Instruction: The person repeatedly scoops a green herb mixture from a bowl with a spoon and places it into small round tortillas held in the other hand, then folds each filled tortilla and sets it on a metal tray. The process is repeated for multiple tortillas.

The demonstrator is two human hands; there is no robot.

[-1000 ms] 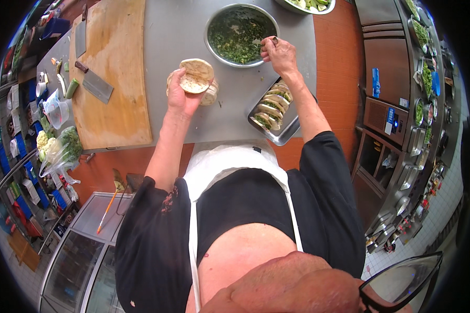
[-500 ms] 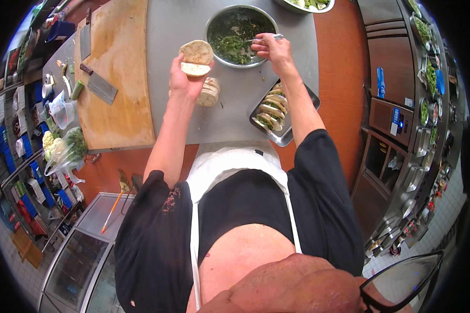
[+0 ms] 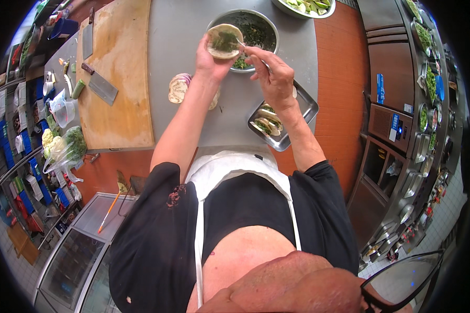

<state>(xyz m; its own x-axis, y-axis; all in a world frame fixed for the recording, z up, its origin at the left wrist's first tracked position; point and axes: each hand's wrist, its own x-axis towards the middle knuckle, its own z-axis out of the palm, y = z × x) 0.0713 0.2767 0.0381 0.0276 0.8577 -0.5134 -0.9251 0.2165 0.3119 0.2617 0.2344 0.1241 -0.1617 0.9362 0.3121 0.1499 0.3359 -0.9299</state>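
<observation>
My left hand (image 3: 210,67) holds a round, pale flat bun (image 3: 213,49) over the left rim of a steel bowl (image 3: 276,39). Dark green chopped filling (image 3: 224,41) lies on the bun's face. In my right hand (image 3: 274,78) is a thin metal spoon (image 3: 240,43), its end reaching the filling on the bun. More chopped greens sit in the bowl, partly hidden by the bun and both hands. Stacked plain buns (image 3: 178,89) stand left of my left forearm, which hides part of them. Under my right forearm, a metal tray (image 3: 310,107) contains several filled buns (image 3: 267,125).
A large wooden board (image 3: 125,78) on the left bears two cleavers, one of them a broad-bladed cleaver (image 3: 103,87). Past the board's left edge are bagged vegetables (image 3: 68,148). Another bowl (image 3: 297,11) of cut pale-green vegetables stands at the far right table edge.
The bun has moved right to the bowl and now carries green filling. My right hand has brought the spoon from the bowl to the bun and come nearer to me.
</observation>
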